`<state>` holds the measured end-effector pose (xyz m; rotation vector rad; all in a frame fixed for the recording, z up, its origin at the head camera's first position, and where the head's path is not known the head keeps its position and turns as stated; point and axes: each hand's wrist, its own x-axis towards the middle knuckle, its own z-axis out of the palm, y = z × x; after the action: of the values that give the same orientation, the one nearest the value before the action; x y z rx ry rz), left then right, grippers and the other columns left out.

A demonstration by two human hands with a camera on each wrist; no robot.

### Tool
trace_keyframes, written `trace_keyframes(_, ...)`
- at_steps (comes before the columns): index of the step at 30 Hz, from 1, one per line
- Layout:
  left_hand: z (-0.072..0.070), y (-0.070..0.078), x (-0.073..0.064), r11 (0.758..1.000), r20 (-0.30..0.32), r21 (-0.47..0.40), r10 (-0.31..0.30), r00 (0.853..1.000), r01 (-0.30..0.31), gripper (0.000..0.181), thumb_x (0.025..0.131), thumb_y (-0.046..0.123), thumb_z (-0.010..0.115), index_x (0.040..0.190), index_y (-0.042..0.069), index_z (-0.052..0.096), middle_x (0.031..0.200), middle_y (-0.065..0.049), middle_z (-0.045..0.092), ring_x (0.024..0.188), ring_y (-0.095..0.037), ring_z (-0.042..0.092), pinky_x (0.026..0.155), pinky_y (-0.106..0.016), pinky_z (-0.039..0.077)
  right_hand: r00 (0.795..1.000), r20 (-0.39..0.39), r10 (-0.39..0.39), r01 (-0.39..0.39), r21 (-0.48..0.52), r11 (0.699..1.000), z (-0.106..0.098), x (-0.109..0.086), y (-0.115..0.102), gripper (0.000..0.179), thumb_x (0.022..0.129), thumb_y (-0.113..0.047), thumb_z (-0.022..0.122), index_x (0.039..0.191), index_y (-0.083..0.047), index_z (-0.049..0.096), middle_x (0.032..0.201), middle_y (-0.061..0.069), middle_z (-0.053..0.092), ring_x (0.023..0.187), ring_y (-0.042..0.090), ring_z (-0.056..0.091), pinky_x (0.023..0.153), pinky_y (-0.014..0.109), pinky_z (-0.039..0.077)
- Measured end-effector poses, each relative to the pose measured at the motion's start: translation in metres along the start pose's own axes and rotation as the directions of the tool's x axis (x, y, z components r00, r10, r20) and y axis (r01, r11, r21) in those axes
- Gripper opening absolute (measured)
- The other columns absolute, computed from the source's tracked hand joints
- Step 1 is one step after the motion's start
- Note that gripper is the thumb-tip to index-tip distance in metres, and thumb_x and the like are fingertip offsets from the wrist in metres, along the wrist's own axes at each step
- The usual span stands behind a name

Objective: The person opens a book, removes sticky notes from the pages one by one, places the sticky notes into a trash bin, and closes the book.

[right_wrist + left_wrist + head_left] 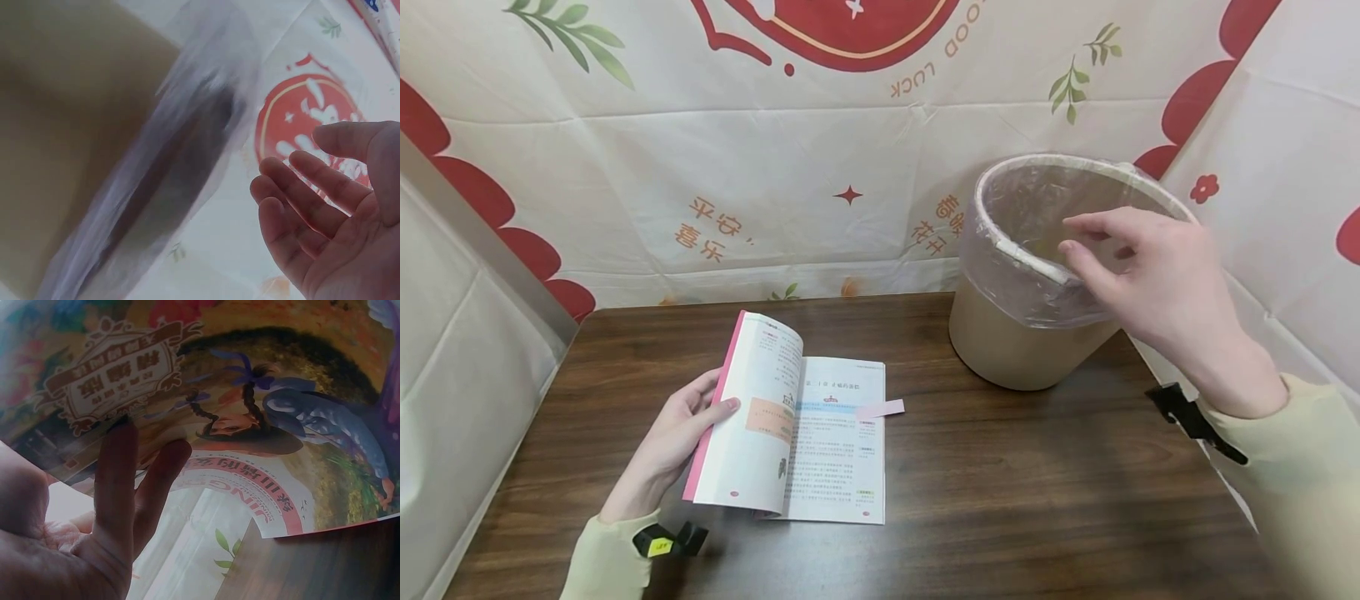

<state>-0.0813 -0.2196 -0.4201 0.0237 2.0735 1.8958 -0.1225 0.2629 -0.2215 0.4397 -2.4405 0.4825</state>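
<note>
An open book [831, 467] lies on the table, its left side raised and its right page flat. My left hand [688, 421] grips the raised side at the pink edge, thumb over the page and fingers behind. In the left wrist view, the fingers lie against the illustrated cover [300, 425]. A pale pink paper strip [882, 409] sticks out past the right page. Over the near rim of a beige trash bin [1026, 350], my right hand [1157, 267] hovers with loosely bent fingers and nothing in them. The right wrist view shows its palm beside the bin's bag [156, 169].
A clear plastic liner [1000, 275] folds over the bin's rim. The dark wooden table [985, 492] meets a printed white cloth [820, 167] at the back, with more cloth at both sides. The bin stands at the back right.
</note>
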Motion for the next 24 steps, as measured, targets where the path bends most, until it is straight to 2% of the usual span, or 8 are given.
trace_keyframes(3,0.000,0.000,0.000,1.000,-0.001,0.000,-0.004,1.000,0.004,0.068,0.106,0.019,0.062,0.162,0.003,0.028,0.108,0.020,0.075,0.092,-0.009,0.080,0.078,-0.034,0.067,0.999,0.002,-0.042,0.042,-0.003,0.999,0.004,-0.002,-0.010,0.022,0.090,-0.009,0.076,0.111,-0.010,0.082,0.100,0.011,0.082,0.079,-0.009,0.055,0.075,0.009,0.036)
trace_keyframes(7,0.000,0.000,0.000,1.000,-0.002,0.004,-0.004,1.000,0.004,0.068,0.106,0.020,0.063,0.162,0.003,0.028,0.108,0.021,0.075,0.092,-0.009,0.080,0.078,-0.034,0.067,0.997,0.016,-0.081,0.081,0.008,0.997,0.009,-0.006,-0.023,0.024,0.089,-0.008,0.078,0.112,-0.009,0.081,0.101,0.010,0.082,0.083,0.024,0.068,0.076,0.017,0.041)
trace_keyframes(12,0.000,-0.001,0.000,1.000,-0.005,0.011,0.004,1.000,-0.004,0.068,0.106,0.020,0.063,0.162,0.003,0.028,0.108,0.022,0.075,0.093,-0.009,0.080,0.078,-0.034,0.067,0.991,0.025,-0.132,0.131,0.041,0.991,0.020,-0.012,-0.037,0.025,0.088,-0.009,0.080,0.113,-0.009,0.081,0.099,0.010,0.082,0.083,0.026,0.069,0.075,0.031,0.045)
trace_keyframes(15,0.000,-0.001,0.000,1.000,-0.003,0.011,0.008,1.000,-0.008,0.068,0.106,0.020,0.063,0.161,0.002,0.028,0.108,0.022,0.075,0.093,-0.009,0.080,0.079,-0.034,0.067,0.988,0.045,-0.145,0.142,0.065,0.988,0.029,-0.017,-0.043,0.025,0.089,-0.009,0.080,0.113,-0.010,0.080,0.101,0.011,0.082,0.087,0.028,0.072,0.079,0.040,0.052)
trace_keyframes(18,-0.001,-0.001,0.000,1.000,0.003,0.003,0.008,1.000,-0.008,0.068,0.106,0.020,0.062,0.161,0.002,0.028,0.108,0.022,0.075,0.093,-0.009,0.080,0.078,-0.034,0.067,0.986,0.075,-0.151,0.144,0.092,0.985,0.039,-0.021,-0.047,0.025,0.089,-0.010,0.079,0.114,-0.009,0.080,0.105,0.012,0.082,0.098,0.032,0.075,0.086,0.050,0.057)
trace_keyframes(24,-0.001,-0.001,0.000,1.000,0.009,-0.011,0.001,1.000,-0.001,0.068,0.106,0.019,0.062,0.162,0.002,0.027,0.108,0.021,0.076,0.092,-0.008,0.080,0.078,-0.034,0.067,0.974,0.189,-0.122,0.106,0.090,0.990,0.067,-0.033,-0.052,0.024,0.093,-0.018,0.077,0.116,-0.010,0.079,0.111,0.011,0.081,0.107,0.032,0.075,0.093,0.052,0.059)
